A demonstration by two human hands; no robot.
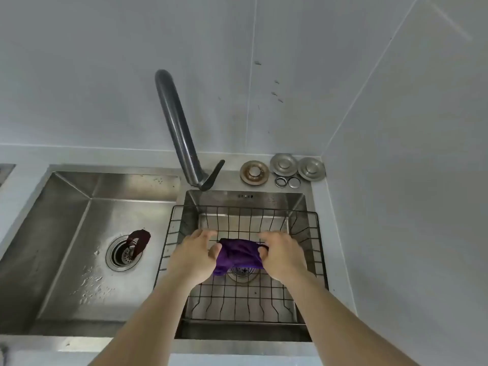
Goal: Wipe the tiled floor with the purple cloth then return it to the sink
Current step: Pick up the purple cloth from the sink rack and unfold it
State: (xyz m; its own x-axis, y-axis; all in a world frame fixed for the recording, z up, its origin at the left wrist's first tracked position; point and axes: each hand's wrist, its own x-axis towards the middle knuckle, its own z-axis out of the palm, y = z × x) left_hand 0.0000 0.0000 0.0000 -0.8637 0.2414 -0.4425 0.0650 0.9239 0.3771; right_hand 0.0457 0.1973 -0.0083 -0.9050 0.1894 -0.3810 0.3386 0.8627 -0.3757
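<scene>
A bunched purple cloth (239, 256) hangs over the right basin of the steel double sink (299, 204). My left hand (194, 256) pinches its left end and my right hand (284, 256) pinches its right end, stretching it between them. Under the cloth a black wire basket (184, 215) sits inside the right basin, and the drain (243, 273) shows just below the cloth. No tiled floor is in view.
The grey faucet (175, 122) rises behind the divider, spout angled up and left. The left basin (87, 204) holds a drain strainer (122, 253) with a dark brown item (140, 240) on it. Metal drain stoppers (284, 163) and rings lie in the back right corner. White walls close in behind and right.
</scene>
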